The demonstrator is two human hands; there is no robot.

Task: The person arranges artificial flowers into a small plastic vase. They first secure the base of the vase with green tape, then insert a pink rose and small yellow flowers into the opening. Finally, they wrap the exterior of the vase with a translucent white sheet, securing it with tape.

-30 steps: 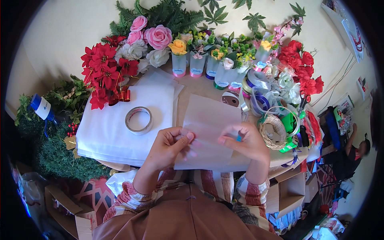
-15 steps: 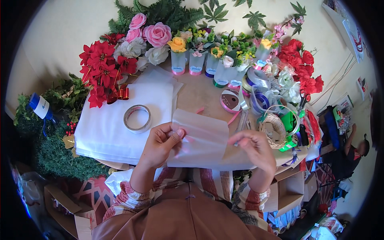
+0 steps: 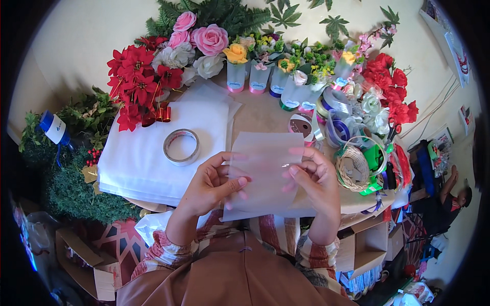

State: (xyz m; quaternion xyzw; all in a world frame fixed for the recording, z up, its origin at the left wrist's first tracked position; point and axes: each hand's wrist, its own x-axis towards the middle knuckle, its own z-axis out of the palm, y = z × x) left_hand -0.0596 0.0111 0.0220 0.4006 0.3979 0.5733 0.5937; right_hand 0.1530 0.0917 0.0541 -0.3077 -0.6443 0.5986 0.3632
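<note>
A translucent plastic sheet (image 3: 265,176) is stretched upright between my hands over the table's front edge. My left hand (image 3: 212,186) pinches its left side, thumb in front and fingers showing faintly through from behind. On the opposite side, my right hand (image 3: 317,186) grips the sheet the same way, its thumb on the front face. Left of my hands, a roll of tape (image 3: 169,149) lies flat on a stack of white translucent sheets (image 3: 135,168). Behind the held sheet stands a spool of pink ribbon (image 3: 300,124), partly covered by it.
Frosted cups of small flowers (image 3: 236,76) line the table's back. Red poinsettias (image 3: 137,84) stand at back left, red flowers (image 3: 393,86) at back right. A wicker basket (image 3: 352,171), ribbon rolls (image 3: 337,130) and scissors (image 3: 392,131) crowd the right side. Another person (image 3: 444,204) sits far right.
My right hand has moved left onto the sheet's right side and taken hold of it; before, it hovered at the edge. The sheet has shifted slightly right and stands more upright.
</note>
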